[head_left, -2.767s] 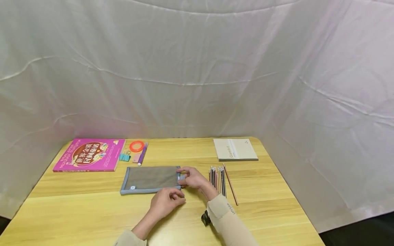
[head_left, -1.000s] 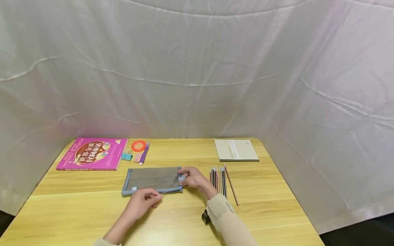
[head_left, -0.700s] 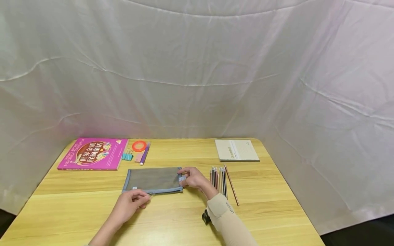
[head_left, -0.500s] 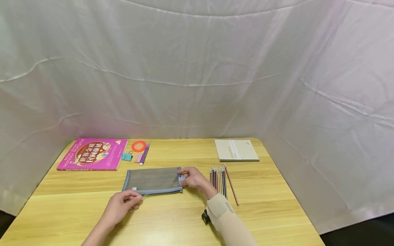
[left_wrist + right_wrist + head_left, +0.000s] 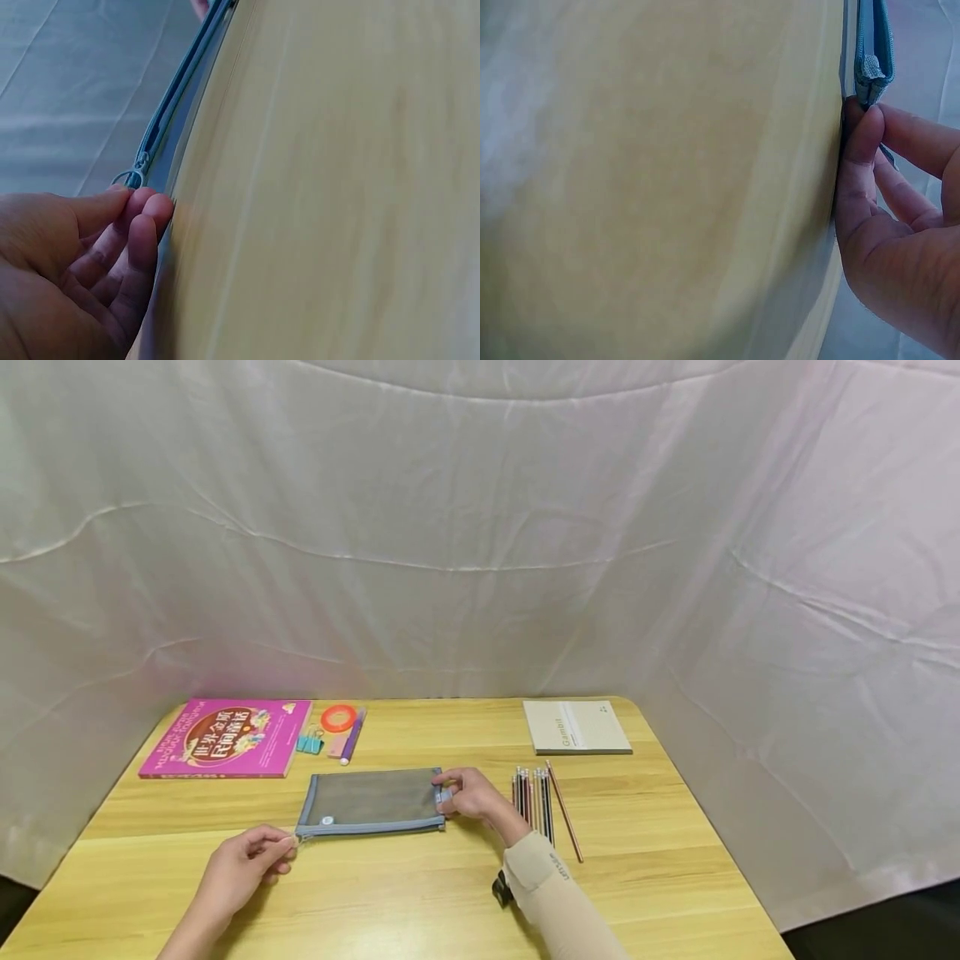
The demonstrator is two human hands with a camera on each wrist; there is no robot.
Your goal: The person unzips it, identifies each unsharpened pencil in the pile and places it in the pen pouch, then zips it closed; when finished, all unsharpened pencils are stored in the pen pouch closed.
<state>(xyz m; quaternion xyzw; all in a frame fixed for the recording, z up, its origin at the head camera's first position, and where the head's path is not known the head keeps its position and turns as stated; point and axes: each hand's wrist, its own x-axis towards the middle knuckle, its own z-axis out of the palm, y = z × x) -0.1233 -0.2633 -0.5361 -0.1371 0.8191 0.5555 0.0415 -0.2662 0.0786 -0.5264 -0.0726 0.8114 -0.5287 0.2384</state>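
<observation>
A flat grey mesh pouch (image 5: 369, 800) with blue edging lies on the wooden table (image 5: 420, 902). My left hand (image 5: 251, 860) pinches the zipper pull (image 5: 135, 178) at the pouch's near left corner; the zipper (image 5: 180, 90) runs along the near edge. My right hand (image 5: 465, 793) pinches the small tab (image 5: 871, 69) at the pouch's right end, holding it down.
A pink book (image 5: 225, 737) lies at the back left, with teal binder clips (image 5: 307, 743), an orange tape ring (image 5: 338, 717) and a purple pen (image 5: 350, 735) beside it. Several pencils (image 5: 536, 797) lie right of my right hand. A beige notebook (image 5: 575, 727) sits back right.
My left hand has slid the zipper pull leftwards along the pouch's near edge, from the right end to the left corner. The right hand has stayed on the tab.
</observation>
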